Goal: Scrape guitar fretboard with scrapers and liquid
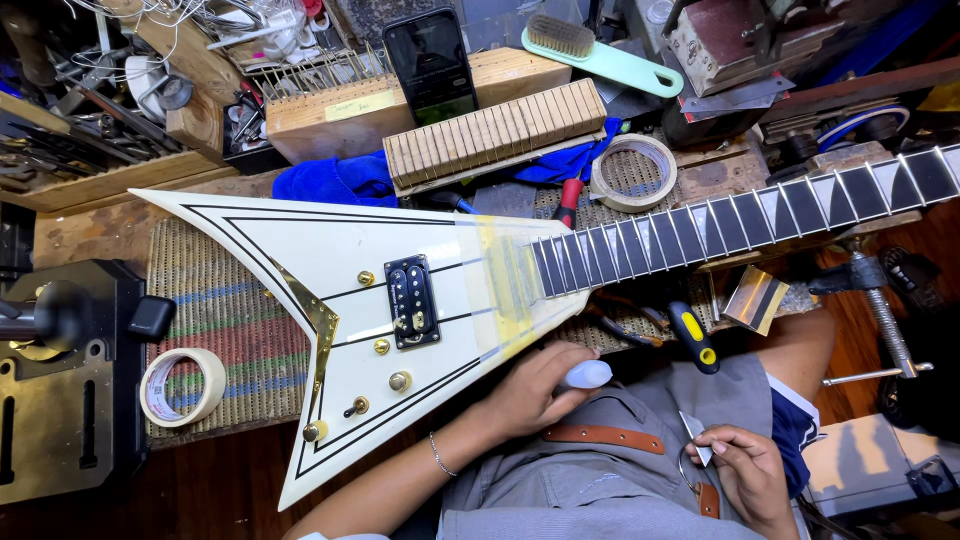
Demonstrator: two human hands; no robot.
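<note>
Left hand (530, 390): lower centre, closed around small white bottle (587, 375), just below guitar (400, 290) edge | Right hand (745, 470): lower right, pinching thin metal blade (697, 432) | Guitar: white V-body, flat across bench (80, 235), neck toward upper right | Tape roll (183, 386): lower left.

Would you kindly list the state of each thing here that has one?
guitar: flat on bench, strings off, tape near neck joint
left hand: closed on white object
right hand: pinching small metal blade
phone: propped up, screen dark
tape roll: lying flat
screwdriver: lying unused
</note>
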